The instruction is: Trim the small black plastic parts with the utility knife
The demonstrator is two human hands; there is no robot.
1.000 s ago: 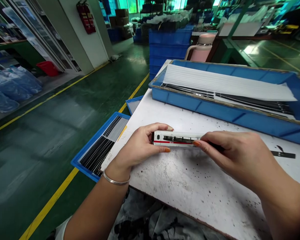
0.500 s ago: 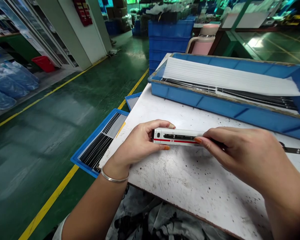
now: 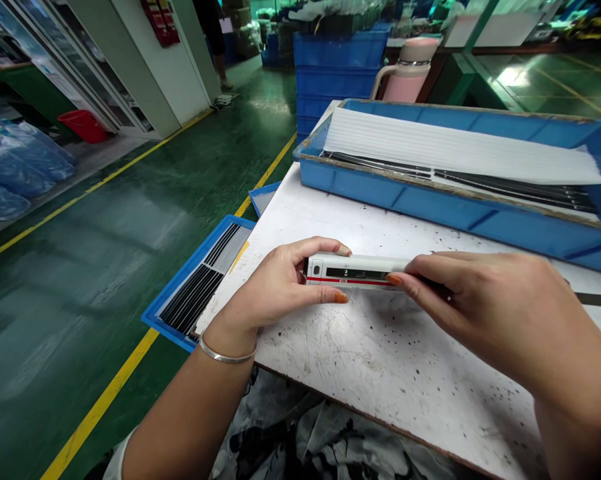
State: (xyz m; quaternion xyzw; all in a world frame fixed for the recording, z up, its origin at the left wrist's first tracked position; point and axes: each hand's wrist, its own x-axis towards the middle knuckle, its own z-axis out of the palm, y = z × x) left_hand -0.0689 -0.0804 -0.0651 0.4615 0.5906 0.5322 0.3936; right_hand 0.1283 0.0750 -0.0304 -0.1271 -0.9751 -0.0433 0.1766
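A white model train car [image 3: 365, 261] with a red stripe and a dark window band is held level just over the white table. My left hand [image 3: 280, 287] grips its left end, fingers on top and thumb along the lower edge. My right hand [image 3: 480, 293] is closed at the car's right part, its thumb pressed on the window band; the far end of the car is hidden behind the fingers. Beyond my right hand, part of a dark strip [image 3: 597, 300] with small white marks shows on the table.
Behind the hands stands a long blue tray [image 3: 380, 193] with white foam sheeting [image 3: 455, 147] over black strips. A lower blue tray [image 3: 167, 310] of black strips sits off the table's left edge. A pink jug [image 3: 405, 80] and stacked blue crates [image 3: 335, 73] stand farther back.
The window band looks more evenly dark, and my left thumb has shifted slightly right. Both hands keep hold of the car. A person's leg has appeared at the back by the doorway.
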